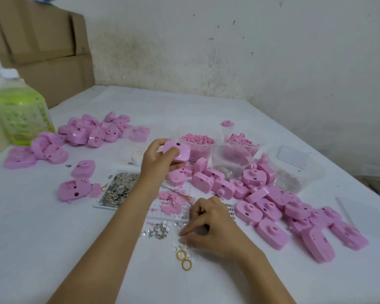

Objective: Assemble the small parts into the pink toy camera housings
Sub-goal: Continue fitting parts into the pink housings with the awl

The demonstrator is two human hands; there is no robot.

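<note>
The left hand is raised above the table, fingers and thumb curled round one pink housing, which is tilted with its smooth back toward the camera. The right hand is low, knuckles up and fingers bent down. Its thumb and forefinger are drawn close together over a scatter of small clear pieces on the cloth (the tips are blurred, so I cannot tell whether they pinch one or only touch them). Something dark shows under the palm, too hidden to name.

Just left of that hand lies a little heap of screws, and nearer the camera two yellow rings. Between the forearms sit a white tray of pink bits and, beside it, a tray of silver metal bits.

A pile of housings crowds the right hand's outer side and runs close to the table's right edge. Clear tubs stand behind the left hand. A second heap of housings lies far left, near a green bottle.

Open cloth lies along the near left of the table and across its far part up to the wall.
</note>
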